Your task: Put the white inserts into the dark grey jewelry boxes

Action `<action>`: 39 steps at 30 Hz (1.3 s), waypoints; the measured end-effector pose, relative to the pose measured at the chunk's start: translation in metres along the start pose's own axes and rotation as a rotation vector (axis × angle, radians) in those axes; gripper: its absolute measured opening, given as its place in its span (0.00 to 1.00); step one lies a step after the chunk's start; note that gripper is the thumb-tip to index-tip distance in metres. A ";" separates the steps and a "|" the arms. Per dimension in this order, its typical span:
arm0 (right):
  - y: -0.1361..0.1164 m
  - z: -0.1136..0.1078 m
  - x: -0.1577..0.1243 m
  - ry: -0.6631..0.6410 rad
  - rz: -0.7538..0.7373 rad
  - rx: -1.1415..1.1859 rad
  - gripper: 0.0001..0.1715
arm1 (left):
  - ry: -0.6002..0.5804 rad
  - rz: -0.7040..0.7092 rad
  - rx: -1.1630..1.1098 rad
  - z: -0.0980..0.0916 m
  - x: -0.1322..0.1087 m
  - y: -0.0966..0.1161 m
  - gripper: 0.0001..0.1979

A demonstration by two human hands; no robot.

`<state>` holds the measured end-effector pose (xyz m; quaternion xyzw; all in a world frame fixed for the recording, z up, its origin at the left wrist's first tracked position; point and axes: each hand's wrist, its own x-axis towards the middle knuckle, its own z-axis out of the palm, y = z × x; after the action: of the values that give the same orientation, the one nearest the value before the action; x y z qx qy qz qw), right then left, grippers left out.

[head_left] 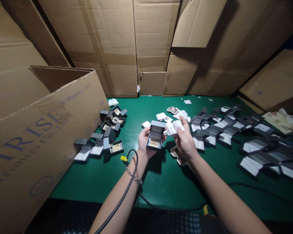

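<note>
My left hand [144, 140] holds a small dark hinged box [156, 130] with its lid up. Something yellowish shows in the bottom of that box. Just to its right, my right hand [185, 140] grips a folded white paper [175, 127] between thumb and fingers. Beyond the hands lie more folded white papers [161, 116] in a loose heap. Beneath my right hand, partly covered by it, are pale open pieces [178, 156] whose kind I cannot make out.
Several open dark boxes with white inside [226, 138] spread over the right of the green table [97, 182]. Others, some with yellowish insides [116, 147], stand at left by a large carton [48, 130]. Cardboard walls [112, 42] close off the back. A black cable [134, 175] crosses my left forearm.
</note>
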<state>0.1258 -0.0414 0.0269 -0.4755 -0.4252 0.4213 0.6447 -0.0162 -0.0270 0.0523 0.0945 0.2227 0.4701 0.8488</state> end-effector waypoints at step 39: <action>0.007 -0.003 -0.007 -0.230 -0.491 -0.753 0.26 | -0.017 0.074 -0.122 -0.012 0.011 0.005 0.17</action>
<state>0.1253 -0.0477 0.0184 -0.5120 -0.7173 0.1226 0.4565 -0.0201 -0.0157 0.0406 0.0547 0.1827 0.5131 0.8369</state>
